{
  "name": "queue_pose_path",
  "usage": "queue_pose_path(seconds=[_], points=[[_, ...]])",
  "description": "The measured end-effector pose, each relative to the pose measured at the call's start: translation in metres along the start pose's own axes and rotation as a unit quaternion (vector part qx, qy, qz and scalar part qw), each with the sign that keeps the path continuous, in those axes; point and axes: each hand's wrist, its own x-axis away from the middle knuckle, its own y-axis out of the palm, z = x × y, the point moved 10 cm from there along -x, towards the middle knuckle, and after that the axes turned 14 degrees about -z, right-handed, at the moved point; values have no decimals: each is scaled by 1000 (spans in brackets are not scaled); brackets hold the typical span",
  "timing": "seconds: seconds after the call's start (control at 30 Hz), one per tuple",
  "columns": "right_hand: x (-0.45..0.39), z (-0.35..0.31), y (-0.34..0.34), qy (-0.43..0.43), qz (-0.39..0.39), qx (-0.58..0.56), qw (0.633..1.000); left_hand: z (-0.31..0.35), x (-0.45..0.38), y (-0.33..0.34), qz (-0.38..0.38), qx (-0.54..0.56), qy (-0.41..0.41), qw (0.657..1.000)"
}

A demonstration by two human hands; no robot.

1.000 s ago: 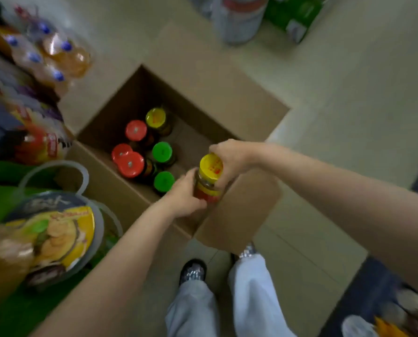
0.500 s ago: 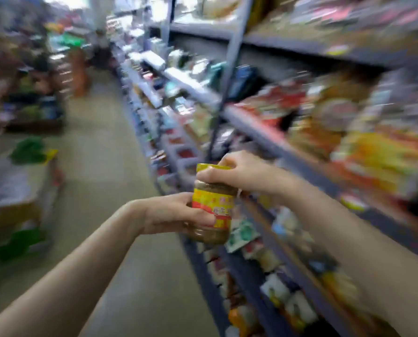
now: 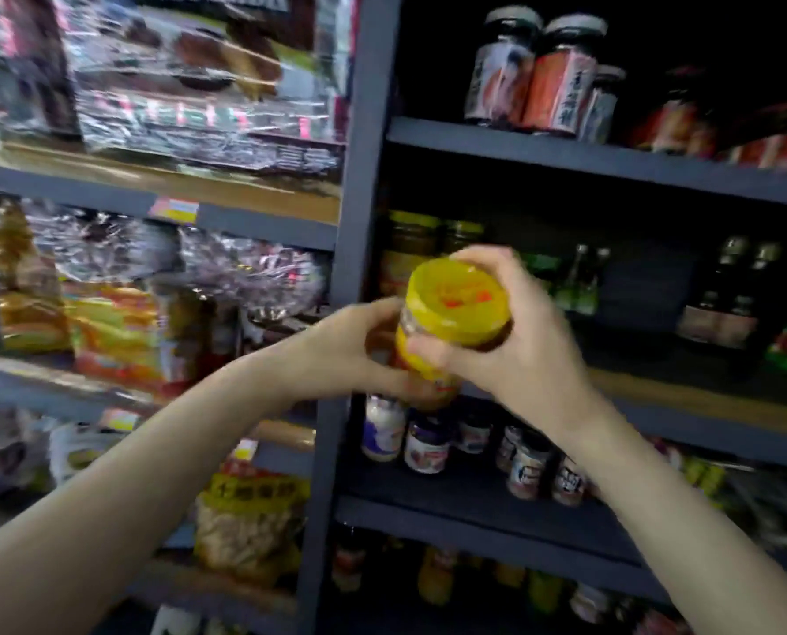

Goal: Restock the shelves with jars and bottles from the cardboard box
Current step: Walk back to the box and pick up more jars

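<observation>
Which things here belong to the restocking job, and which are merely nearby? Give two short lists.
Part of the job:
- yellow-lidded jar, tilted
- left hand and right hand, both gripping it
- dark shelf with jars
- matching yellow-labelled jars behind

Just nearby:
- wrapped packets
- snack bags
- green bottles
- small jars below

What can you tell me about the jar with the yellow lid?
The jar has a round yellow lid with small red marks, a see-through body with something brownish inside, and a yellow and red label. It is tipped so its lid faces the camera, held up before the dark shelves. The left hand holds its side, and the right hand grips it near the lid.
</observation>
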Motion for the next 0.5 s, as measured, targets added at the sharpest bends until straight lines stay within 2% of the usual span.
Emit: queue_pose_path(seconds=[0.1,0.17,0.27,0.37,0.5], points=[[-13,17,-47,-8,57,117,991,13,-37,-24,87,-91,11,992],[-28,42,-61,24,55,162,985,15,-54,-41,136,-183,-17,973],[-47,89,-66,77,23,175,981,14,-75,-54,163,-277,-64,945],[-61,129,-70,136,1,150,979,16,-93,-59,158,-314,-93,932],[-59,189,-82,269,27,-1,963,13,-110,-58,141,-329,-110,927]])
